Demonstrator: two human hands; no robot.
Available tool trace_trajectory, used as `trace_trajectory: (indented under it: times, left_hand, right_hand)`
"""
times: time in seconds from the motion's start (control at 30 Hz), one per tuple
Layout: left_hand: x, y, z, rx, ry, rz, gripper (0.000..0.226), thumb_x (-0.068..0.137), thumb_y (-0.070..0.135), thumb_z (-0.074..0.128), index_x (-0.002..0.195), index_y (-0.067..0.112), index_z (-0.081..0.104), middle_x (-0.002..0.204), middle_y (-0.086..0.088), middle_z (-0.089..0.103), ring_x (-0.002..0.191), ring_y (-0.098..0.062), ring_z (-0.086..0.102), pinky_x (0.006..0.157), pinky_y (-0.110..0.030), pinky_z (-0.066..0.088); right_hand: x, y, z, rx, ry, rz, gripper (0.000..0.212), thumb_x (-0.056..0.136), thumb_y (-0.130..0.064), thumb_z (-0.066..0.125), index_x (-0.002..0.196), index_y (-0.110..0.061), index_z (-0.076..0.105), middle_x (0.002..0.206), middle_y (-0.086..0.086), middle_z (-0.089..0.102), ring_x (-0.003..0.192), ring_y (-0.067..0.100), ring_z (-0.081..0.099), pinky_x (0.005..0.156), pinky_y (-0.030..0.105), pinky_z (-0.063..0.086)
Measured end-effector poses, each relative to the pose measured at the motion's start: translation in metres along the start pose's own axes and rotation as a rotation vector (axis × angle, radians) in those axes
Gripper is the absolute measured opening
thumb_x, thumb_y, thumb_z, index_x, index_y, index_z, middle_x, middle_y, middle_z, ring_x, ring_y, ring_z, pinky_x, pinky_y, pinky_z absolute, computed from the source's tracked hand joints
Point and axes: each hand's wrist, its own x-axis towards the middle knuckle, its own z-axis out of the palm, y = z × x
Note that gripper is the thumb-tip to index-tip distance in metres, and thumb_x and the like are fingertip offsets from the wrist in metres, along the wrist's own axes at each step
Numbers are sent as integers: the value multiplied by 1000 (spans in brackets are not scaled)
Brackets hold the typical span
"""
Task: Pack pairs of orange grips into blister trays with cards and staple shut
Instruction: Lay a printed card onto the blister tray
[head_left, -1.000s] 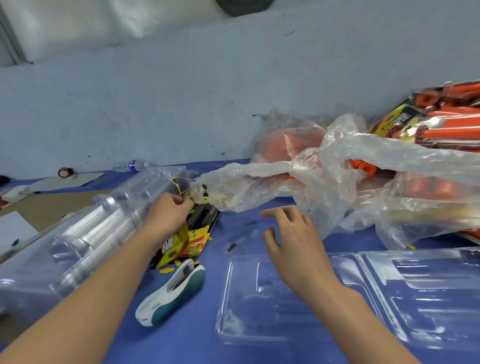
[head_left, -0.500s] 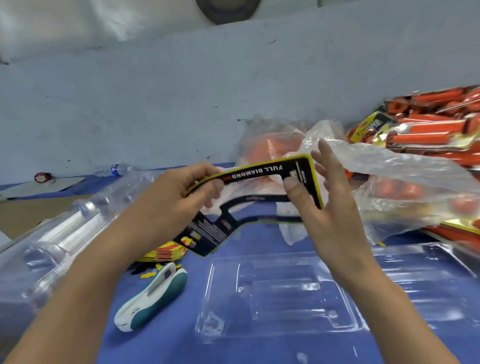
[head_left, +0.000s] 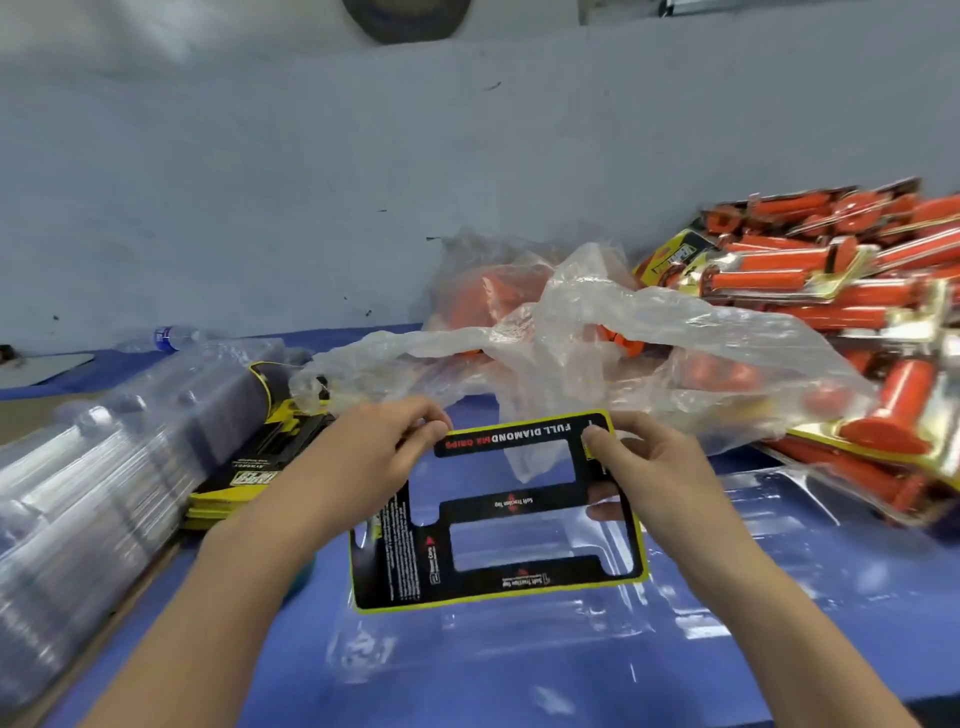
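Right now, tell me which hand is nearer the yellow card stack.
Left. The left hand is beside the yellow card stack; the right hand is farther off, across the held card.

One card (head_left: 514, 503), one open blister tray (head_left: 545, 636), one water bottle (head_left: 171, 335), one card stack (head_left: 244, 486).

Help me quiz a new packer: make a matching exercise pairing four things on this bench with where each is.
Things:
1 card
2 tray stack
3 packs
4 bottle

Places:
A piled at far right
B lying at far left, at the back
C held between left hand and right hand
D lying at near left

Pairs: 1-C, 2-D, 3-A, 4-B
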Motion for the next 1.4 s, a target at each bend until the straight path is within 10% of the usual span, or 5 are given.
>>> trace_trajectory:
  times: [0.23, 0.57, 1.0, 1.4]
  left_hand:
    - [-3, -24, 49, 66, -212, -135, 11, 102, 39, 46, 102, 39, 57, 100, 17, 60, 94, -5, 58, 78, -22, 43]
    - [-33, 8, 86, 114, -349, 81, 73, 86, 78, 28, 150, 44, 26, 159, 19, 18, 145, -3, 16, 119, -24, 16]
    - [-58, 6, 79, 178, -321, 146, 71, 84, 84, 24, 146, 52, 13, 154, 28, 11, 141, 4, 9, 113, -15, 10]
    - [-47, -3, 76, 23, -291, 58, 53, 84, 77, 31, 118, 42, 50, 131, 33, 42, 126, 12, 32, 101, -15, 30]
  right_hand:
    - [8, 25, -11, -707, 33, -145, 30, 96, -31, 55, 126, -30, 56, 108, -10, 64, 103, 13, 57, 83, 31, 41]
    - [18, 39, -13, -1079, 15, -238, 34, 99, -20, 45, 128, -29, 59, 129, -3, 57, 116, 27, 51, 98, 38, 39]
    - [17, 61, -12, -1259, -49, -137, 36, 103, -27, 30, 130, -38, 52, 130, -12, 54, 118, 17, 50, 115, 40, 21]
    - [17, 64, -11, -1286, -18, -101, 36, 103, -31, 30, 130, -36, 53, 127, -8, 55, 119, 22, 48, 116, 44, 19]
